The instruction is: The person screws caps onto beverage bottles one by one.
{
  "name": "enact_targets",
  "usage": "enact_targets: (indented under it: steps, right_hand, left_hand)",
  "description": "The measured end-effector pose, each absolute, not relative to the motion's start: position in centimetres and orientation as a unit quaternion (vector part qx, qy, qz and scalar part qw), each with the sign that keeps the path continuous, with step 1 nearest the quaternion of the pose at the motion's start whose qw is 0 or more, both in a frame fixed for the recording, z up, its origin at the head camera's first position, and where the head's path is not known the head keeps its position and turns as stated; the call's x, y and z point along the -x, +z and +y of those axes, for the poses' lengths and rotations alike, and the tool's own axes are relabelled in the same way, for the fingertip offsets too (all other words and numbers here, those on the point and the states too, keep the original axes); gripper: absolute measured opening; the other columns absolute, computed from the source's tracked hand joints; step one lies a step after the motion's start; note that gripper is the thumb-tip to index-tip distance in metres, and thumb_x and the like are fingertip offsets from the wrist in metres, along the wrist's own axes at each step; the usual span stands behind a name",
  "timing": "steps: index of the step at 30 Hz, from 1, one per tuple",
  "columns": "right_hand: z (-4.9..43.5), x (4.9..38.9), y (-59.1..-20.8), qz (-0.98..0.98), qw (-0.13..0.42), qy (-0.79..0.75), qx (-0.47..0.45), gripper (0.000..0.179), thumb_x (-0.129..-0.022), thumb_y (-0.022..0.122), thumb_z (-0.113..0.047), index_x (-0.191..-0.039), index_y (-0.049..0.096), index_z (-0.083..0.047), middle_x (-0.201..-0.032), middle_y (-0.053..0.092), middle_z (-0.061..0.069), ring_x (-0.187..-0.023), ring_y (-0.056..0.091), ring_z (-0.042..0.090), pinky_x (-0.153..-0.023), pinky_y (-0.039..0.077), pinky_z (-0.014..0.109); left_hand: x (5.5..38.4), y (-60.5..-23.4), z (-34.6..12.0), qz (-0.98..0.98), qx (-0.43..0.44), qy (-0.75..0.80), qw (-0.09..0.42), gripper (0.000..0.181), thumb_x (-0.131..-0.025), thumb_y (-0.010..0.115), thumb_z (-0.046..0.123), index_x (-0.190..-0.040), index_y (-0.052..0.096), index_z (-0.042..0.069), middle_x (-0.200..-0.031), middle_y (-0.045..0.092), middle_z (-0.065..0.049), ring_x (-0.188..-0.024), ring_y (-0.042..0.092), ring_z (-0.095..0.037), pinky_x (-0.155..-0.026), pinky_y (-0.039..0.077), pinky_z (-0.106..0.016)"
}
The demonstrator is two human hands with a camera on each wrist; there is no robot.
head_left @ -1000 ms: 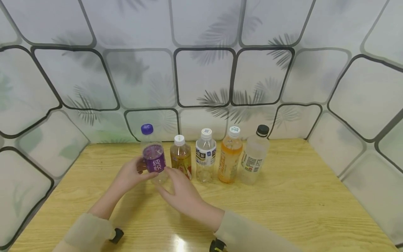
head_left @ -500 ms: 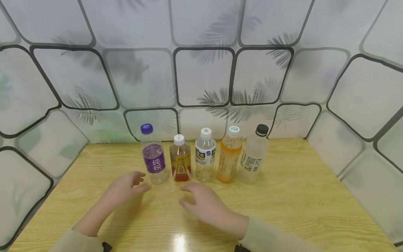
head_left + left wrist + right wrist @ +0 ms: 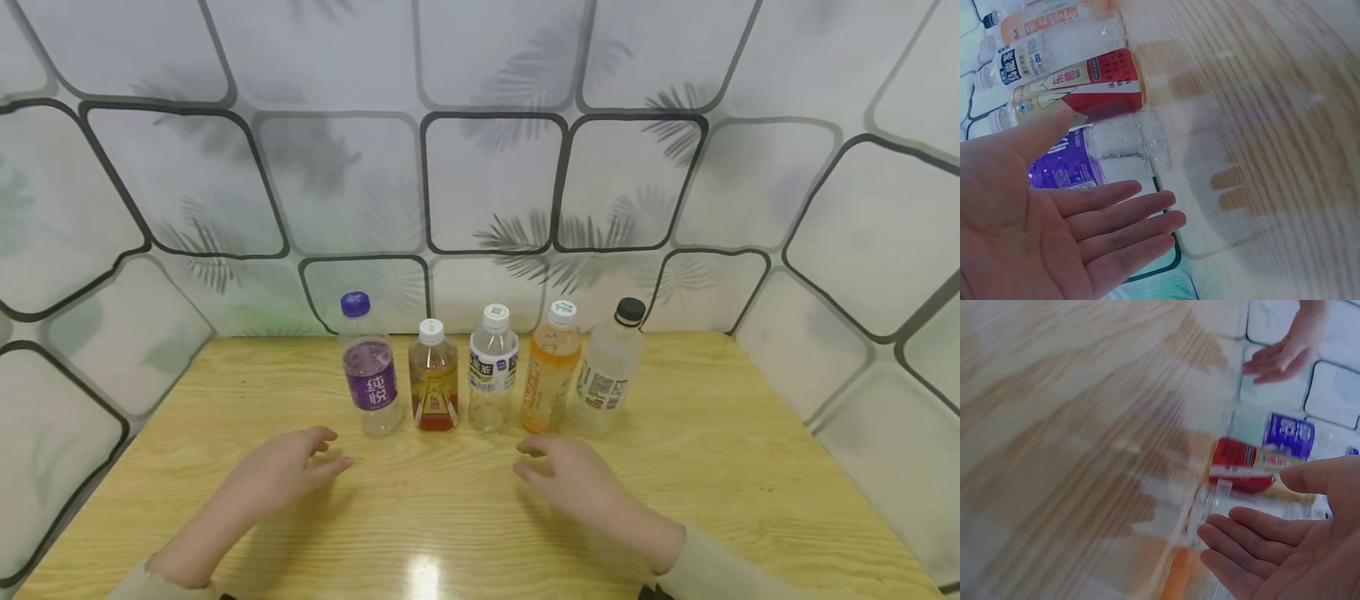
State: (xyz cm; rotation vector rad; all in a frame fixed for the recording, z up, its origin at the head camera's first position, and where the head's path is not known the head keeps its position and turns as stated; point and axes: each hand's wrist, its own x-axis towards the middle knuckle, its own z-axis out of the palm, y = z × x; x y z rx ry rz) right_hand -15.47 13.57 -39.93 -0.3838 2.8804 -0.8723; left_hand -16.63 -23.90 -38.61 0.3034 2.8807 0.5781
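Several plastic bottles stand upright in a row near the back of the table. From the left come a purple-labelled bottle [image 3: 372, 382] with a purple cap, a smaller amber bottle [image 3: 434, 383], a clear white-labelled bottle [image 3: 492, 375], an orange bottle [image 3: 552, 375] and a cloudy black-capped bottle [image 3: 609, 371]. My left hand [image 3: 281, 471] is held in front and to the left of the purple-labelled bottle, fingers relaxed and apart from it. In front of the orange bottle is my right hand [image 3: 581, 483], holding nothing. Both palms look bare in the wrist views.
The wooden table [image 3: 712, 492] reaches forward to the viewer. A wall covering [image 3: 487, 183] with rounded dark outlines and leaf prints rises right behind the bottles and along both sides. A bright light reflection lies on the table's front middle.
Both hands have let go of the purple-labelled bottle and drawn apart toward the viewer. The left moved slightly left, the right well to the right. That bottle stays upright at the row's left end.
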Motion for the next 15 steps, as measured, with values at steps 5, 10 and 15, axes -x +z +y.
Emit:
enact_targets:
  steps: [5, 10, 15]
  right_hand:
    - [16.7, 15.8, -39.7, 0.956, 0.057, -0.270, 0.095, 0.032, -0.102, 0.071, -0.029, -0.125, 0.076, -0.007, -0.129, 0.076, 0.013, -0.122, 0.071, 0.036, -0.106, 0.056, 0.058]
    - [19.5, 16.0, -39.5, 0.960, 0.053, -0.258, 0.097, 0.036, -0.103, 0.069, -0.027, -0.128, 0.073, -0.002, -0.130, 0.075, 0.020, -0.121, 0.070, 0.041, -0.105, 0.056, 0.060]
    - [22.1, 16.2, -39.8, 0.968, 0.041, -0.231, 0.085, 0.039, -0.104, 0.068, -0.027, -0.130, 0.071, 0.001, -0.130, 0.074, 0.023, -0.122, 0.070, 0.043, -0.104, 0.056, 0.061]
  left_hand:
    - [16.7, -38.5, -24.1, 0.973, -0.101, 0.184, 0.099, 0.063, -0.102, 0.067, 0.046, -0.134, 0.064, -0.008, -0.127, 0.072, -0.030, -0.114, 0.071, -0.049, -0.098, 0.057, -0.065]
    - [16.8, -38.4, -24.3, 0.976, -0.094, 0.173, 0.098, 0.064, -0.103, 0.067, 0.047, -0.135, 0.063, -0.008, -0.128, 0.072, -0.030, -0.114, 0.070, -0.050, -0.098, 0.057, -0.065]
    - [16.8, -38.5, -24.7, 0.977, -0.089, 0.168, 0.095, 0.066, -0.103, 0.067, 0.047, -0.136, 0.062, -0.009, -0.129, 0.071, -0.031, -0.113, 0.070, -0.050, -0.097, 0.057, -0.066]
